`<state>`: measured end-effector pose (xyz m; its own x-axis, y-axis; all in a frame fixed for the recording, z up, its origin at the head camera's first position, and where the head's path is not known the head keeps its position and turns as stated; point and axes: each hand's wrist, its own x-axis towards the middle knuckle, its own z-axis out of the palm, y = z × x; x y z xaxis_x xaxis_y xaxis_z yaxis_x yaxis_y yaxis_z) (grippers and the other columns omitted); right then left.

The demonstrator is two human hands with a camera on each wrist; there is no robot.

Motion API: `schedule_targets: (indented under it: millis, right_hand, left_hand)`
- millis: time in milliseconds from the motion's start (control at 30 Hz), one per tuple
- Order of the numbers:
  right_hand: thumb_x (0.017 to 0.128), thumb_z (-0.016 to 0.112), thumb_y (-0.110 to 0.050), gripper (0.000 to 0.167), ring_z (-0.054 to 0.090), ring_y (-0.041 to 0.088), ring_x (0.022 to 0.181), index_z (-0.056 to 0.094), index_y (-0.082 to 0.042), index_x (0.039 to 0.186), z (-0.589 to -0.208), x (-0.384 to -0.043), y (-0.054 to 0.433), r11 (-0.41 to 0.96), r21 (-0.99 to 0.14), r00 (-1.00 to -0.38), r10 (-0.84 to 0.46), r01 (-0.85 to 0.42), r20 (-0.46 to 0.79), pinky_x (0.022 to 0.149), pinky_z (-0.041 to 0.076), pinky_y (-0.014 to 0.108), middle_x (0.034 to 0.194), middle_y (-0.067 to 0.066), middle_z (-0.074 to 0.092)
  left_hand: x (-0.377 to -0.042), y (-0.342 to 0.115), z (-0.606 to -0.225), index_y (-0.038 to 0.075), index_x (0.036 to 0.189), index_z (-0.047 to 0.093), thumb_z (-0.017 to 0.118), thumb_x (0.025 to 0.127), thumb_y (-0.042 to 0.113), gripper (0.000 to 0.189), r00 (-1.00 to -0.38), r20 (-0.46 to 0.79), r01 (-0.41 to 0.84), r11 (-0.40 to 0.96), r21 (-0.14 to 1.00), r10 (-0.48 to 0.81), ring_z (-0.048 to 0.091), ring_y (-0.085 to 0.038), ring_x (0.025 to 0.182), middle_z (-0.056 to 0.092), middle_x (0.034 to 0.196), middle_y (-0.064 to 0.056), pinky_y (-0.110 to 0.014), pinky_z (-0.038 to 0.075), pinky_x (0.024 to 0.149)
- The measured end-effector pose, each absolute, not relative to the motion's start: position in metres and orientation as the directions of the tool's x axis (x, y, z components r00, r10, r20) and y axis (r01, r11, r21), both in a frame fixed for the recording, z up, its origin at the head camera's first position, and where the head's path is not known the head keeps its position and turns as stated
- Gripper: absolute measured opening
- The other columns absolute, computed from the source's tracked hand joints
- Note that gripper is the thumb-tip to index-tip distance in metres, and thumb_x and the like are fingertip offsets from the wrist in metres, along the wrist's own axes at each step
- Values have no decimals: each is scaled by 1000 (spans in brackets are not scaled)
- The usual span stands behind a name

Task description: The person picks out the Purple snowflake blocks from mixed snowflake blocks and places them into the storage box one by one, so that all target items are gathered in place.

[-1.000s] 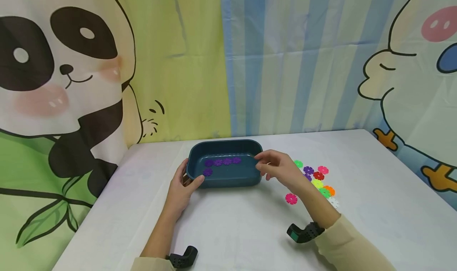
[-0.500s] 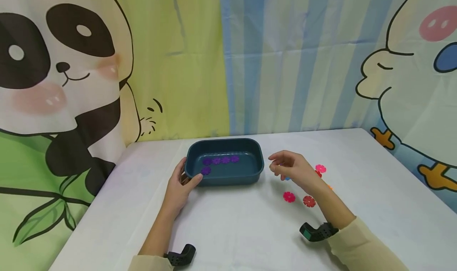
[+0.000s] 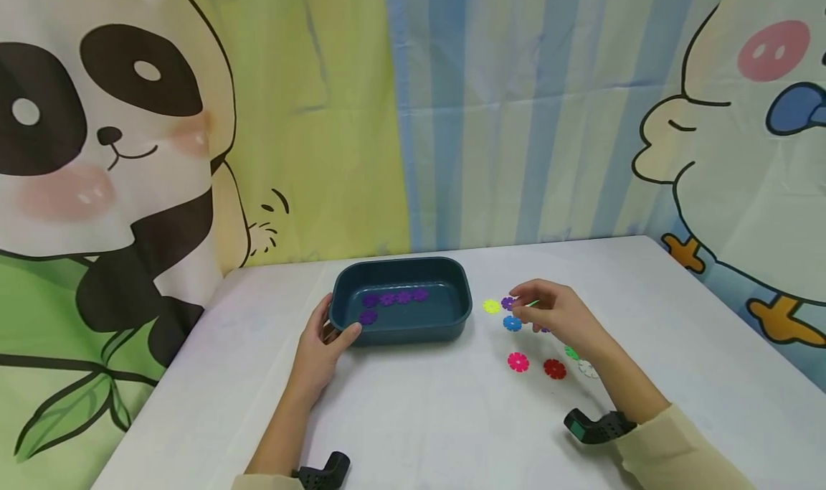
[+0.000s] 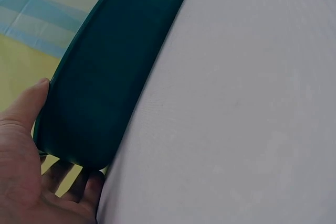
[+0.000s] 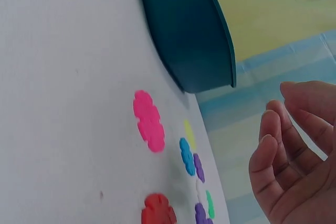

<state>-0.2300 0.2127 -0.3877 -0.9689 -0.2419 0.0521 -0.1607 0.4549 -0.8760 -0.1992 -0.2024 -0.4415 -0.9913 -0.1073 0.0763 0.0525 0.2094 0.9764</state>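
In the head view we see the left hand (image 3: 317, 354) of a person at the left end of a dark teal, rectangular plastic tray (image 3: 413, 334). Its thumb lies near the front corner and its fingers go around the end, so this hand grips the tray. The tray stands on a counter (image 3: 413, 418) covered with white cloth, to the left of the other hand. Inside it we count five flower-shaped purple plastic discs (image 3: 404, 297): four make a row, and one lies nearer to the person, on the left side. The right hand (image 3: 560, 314) is above the counter, with fingers loosely bent and a narrow gap between thumb and fingers. Near its fingertips we find a yellow notched plastic disc (image 3: 491, 306) and a blue notched plastic disc (image 3: 512, 323). Closer to the person lie a pink notched plastic disc (image 3: 518, 362) and a red notched plastic disc (image 3: 555, 369), well apart from the tray. Behind everything hangs a printed cloth backdrop (image 3: 323, 153)

In the left wrist view we see the outer wall of the tray, the thumb touching its rim and the other fingers at its lower corner

In the right wrist view the fingers are bent and slightly spread, over no disc that they touch; the pink disc lies between the tray and the red one
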Motion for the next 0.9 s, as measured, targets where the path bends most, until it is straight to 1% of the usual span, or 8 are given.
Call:
schedule_targets:
  millis: [167, 300, 500, 700, 900]
  right_hand:
    - [96, 74, -25, 44, 68, 28, 99, 62, -5, 134, -390, -229, 224, 488, -856, -971, -232, -170, 60, 77, 61, 32, 120, 14, 69]
    - [96, 74, -23, 43, 68, 27, 99, 63, -4, 133, -391, -231, 232, 507, -844, -969, -242, -177, 58, 78, 63, 31, 120, 15, 70]
    - [96, 75, -23, 43, 69, 23, 100, 63, -5, 133, -393, -236, 244, 581, -795, -970, -241, -176, 39, 77, 62, 29, 119, 15, 70]
    - [96, 73, -20, 41, 67, 26, 101, 63, -4, 133, -394, -239, 256, 646, -747, -973, -230, -158, 7, 76, 61, 29, 120, 16, 70]
    - [95, 75, -19, 39, 66, 29, 105, 66, -2, 129, -402, -243, 266, 698, -702, -974, -224, -144, -23, 80, 62, 31, 119, 18, 69]
  left_hand:
    - [-198, -203, -441, 24, 165, 23, 75, 97, 30, 87, -992, 70, 48, 205, 978, -101, 40, -35, 151, 25, 171, -11, -46, 38, 121]
    - [-198, -203, -441, 23, 165, 23, 76, 96, 31, 88, -992, 76, 54, 204, 977, -103, 40, -35, 150, 25, 171, -11, -46, 38, 121]
    - [-197, -203, -440, 23, 165, 23, 76, 96, 31, 87, -991, 75, 51, 208, 977, -107, 40, -35, 150, 25, 171, -11, -46, 38, 120]
    - [-197, -203, -439, 22, 166, 23, 75, 97, 29, 87, -991, 78, 55, 205, 977, -106, 40, -36, 150, 25, 171, -12, -47, 38, 121]
    - [-198, -203, -439, 22, 165, 23, 76, 96, 30, 87, -991, 79, 55, 202, 978, -111, 39, -36, 151, 25, 171, -11, -48, 37, 122]
